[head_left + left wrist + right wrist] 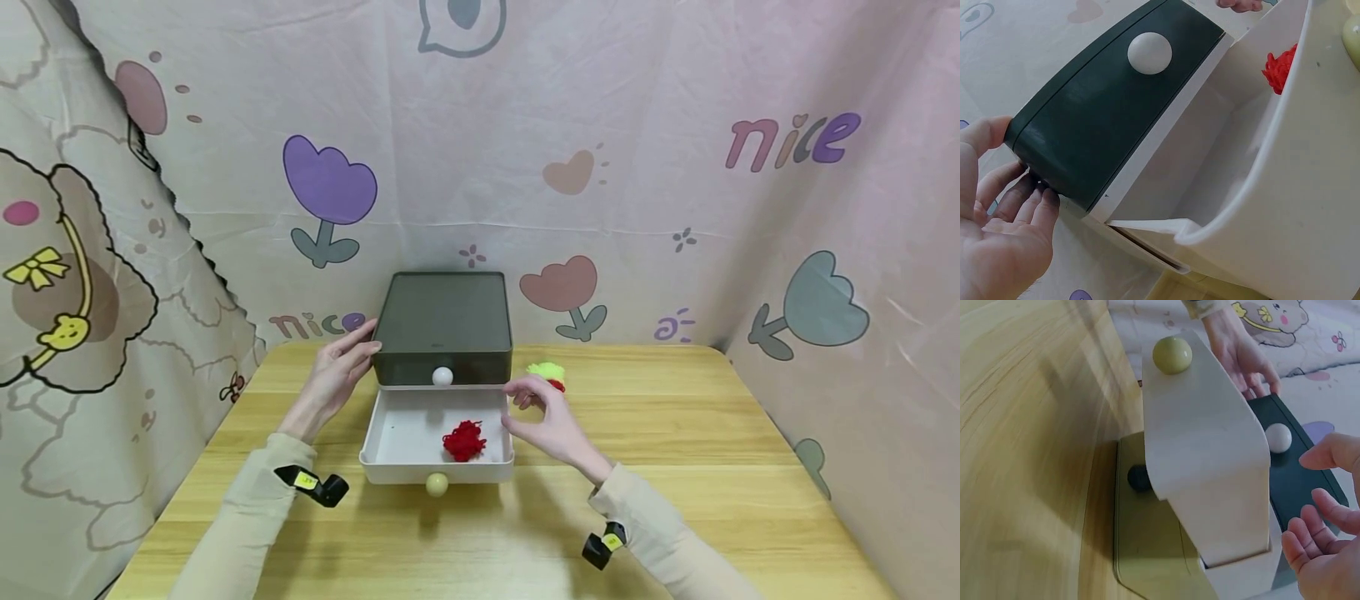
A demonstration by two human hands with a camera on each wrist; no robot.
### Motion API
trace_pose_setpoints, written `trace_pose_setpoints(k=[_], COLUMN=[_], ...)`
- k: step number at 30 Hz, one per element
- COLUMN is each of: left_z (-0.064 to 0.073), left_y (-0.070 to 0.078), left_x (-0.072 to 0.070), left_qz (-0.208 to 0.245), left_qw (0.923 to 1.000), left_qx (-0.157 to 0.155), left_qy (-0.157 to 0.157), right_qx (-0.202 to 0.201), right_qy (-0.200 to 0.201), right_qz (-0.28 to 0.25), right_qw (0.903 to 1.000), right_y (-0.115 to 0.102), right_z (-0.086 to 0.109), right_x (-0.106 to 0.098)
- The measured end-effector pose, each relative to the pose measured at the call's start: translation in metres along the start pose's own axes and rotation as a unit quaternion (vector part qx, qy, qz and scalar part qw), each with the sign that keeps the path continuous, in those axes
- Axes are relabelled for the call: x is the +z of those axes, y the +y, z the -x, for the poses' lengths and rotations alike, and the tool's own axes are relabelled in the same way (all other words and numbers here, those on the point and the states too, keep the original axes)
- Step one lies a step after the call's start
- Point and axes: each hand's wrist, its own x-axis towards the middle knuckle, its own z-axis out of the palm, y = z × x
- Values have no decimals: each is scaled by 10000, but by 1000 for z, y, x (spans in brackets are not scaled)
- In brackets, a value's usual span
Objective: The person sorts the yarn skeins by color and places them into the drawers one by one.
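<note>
In the head view, a dark-topped drawer cabinet (pixel 447 310) stands near the wooden tabletop's (pixel 660 442) back edge, before a printed curtain (pixel 637 75). A red yarn tangle (pixel 464 442) lies toward the front right corner of its pulled-out white drawer (pixel 405 473).

Left wrist: the left hand (pixel 1007 240) touches the cabinet's side.

Right wrist: the right hand (pixel 1338 556), empty, fingers loosely spread.

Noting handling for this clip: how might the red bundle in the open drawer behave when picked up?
The red bundle probably squashes easily, since it looks like loose yarn. It is likely light, being small and stringy. Its ragged, loopy edge may keep it from rolling.
</note>
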Motion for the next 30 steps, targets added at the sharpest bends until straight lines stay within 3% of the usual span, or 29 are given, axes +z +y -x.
trace_pose_setpoints(k=[16,30], left_z=[-1,-1], left_y=[-1,-1], left_x=[0,0], left_qz=[121,77], left_qw=[9999,10000], left_qx=[88,61], left_qy=[-54,-18], right_qx=[9,1203], right_qy=[425,1096], right_qz=[-169,71], right_qw=[9990,9866], right_y=[29,77], right_z=[19,19], right_x=[-26,-28])
